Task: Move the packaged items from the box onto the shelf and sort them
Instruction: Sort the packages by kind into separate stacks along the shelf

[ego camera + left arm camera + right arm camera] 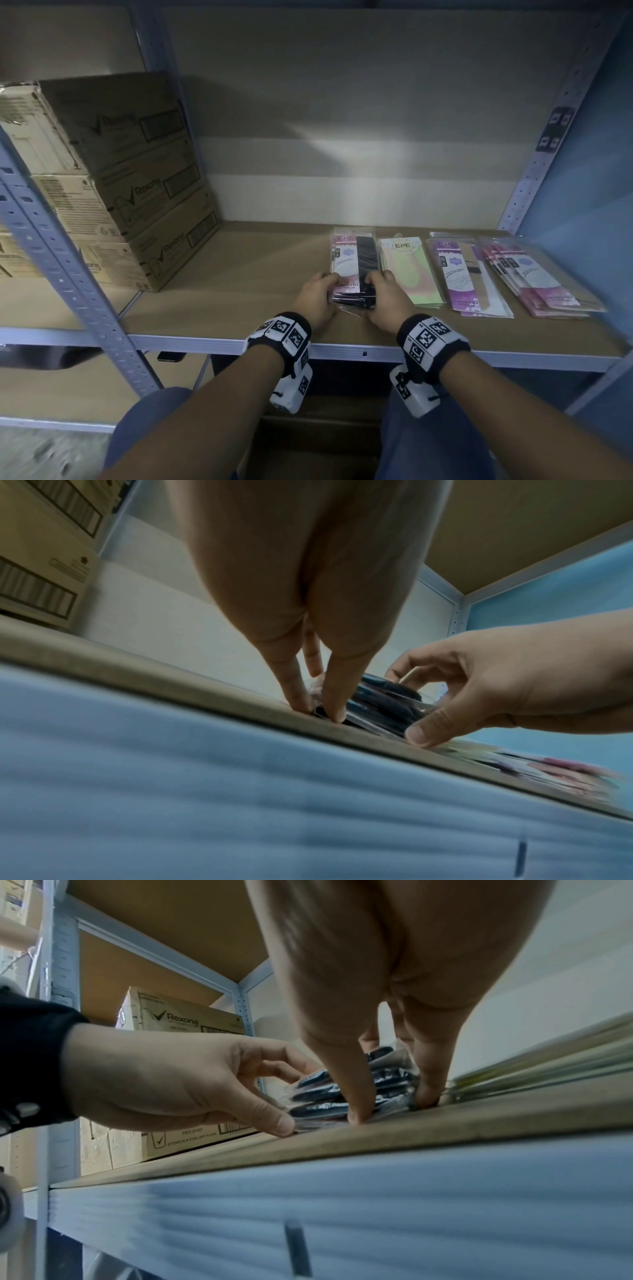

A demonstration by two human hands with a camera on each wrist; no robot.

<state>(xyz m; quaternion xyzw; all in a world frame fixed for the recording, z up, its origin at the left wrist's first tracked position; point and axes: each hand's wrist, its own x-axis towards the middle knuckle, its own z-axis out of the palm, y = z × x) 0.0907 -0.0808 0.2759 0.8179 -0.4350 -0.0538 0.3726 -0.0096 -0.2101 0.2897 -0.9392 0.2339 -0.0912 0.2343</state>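
A stack of clear packs with black contents and pink cards (354, 263) lies lengthwise on the shelf board (239, 284). My left hand (327, 289) grips its near left corner and my right hand (375, 287) grips its near right corner. In the left wrist view my left hand (318, 702) has its fingertips down against the stack (383, 704), while the right hand (416, 710) curls over it. The right wrist view has the right hand (392, 1110) straddling the stack (318, 1091), with the left hand (291, 1100) pinching its side.
Three sorted piles lie to the right: green-yellow packs (407, 270), purple packs (459, 270), pink packs (534, 274). Stacked Rexona cartons (137, 192) fill the shelf's left end. Metal uprights (68, 267) and a front rail (479, 358) frame the shelf.
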